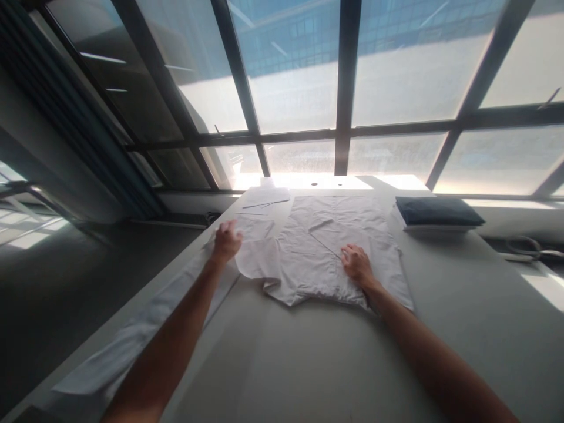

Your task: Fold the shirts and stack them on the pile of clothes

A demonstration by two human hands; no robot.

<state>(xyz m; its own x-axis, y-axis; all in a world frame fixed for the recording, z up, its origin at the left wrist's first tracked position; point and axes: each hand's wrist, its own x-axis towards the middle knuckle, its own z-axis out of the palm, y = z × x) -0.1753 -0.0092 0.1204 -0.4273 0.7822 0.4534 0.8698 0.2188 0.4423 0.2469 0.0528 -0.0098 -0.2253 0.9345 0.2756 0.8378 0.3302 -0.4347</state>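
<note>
A white shirt (326, 247) lies spread flat on the pale table (308, 364), its collar end toward me. My left hand (226, 242) is closed on the shirt's left sleeve (258, 252) near the table's left edge. My right hand (358, 264) rests on the shirt's front with its fingers spread flat, just right of the button line.
A folded dark garment (436, 211) sits on a white stack at the back right of the table. Flat white fabric pieces (265, 197) lie at the far left. A long white strip (132, 335) runs along the left edge. Large windows stand behind the table.
</note>
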